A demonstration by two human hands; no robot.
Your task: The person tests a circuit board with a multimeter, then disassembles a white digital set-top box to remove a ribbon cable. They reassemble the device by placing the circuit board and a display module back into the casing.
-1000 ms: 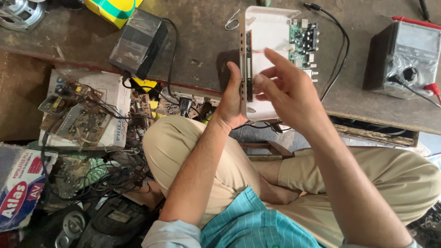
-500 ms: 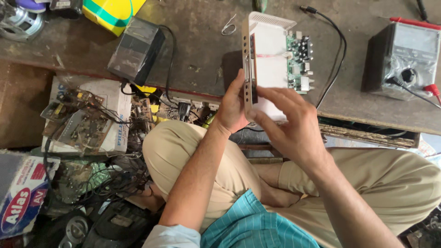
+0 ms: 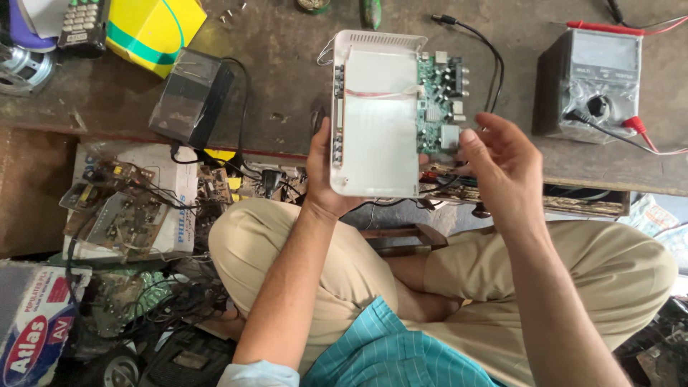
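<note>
The person sits cross-legged before a low, worn workbench (image 3: pixel 287 79) and holds an opened white plastic device case (image 3: pixel 376 129) up over its near edge. The left hand (image 3: pixel 322 183) is closed around the case's lower left side, thumb along the edge and fingers hidden behind it. Inside the case, a green circuit board (image 3: pixel 441 100) sits along the right side, with a thin red-and-white wire crossing the white interior. The right hand (image 3: pixel 502 161) is at the case's right edge, fingers loosely curled and spread, thumb tip touching the lower corner of the board; it grips nothing. On the bench, an analogue multimeter (image 3: pixel 591 86) stands to the right, a black power adapter (image 3: pixel 192 97) lies to the left, and a yellow box (image 3: pixel 154 29) sits at the far left corner. Loose circuit boards (image 3: pixel 118 208) and tangled wires lie on the floor beside the left knee.
</note>
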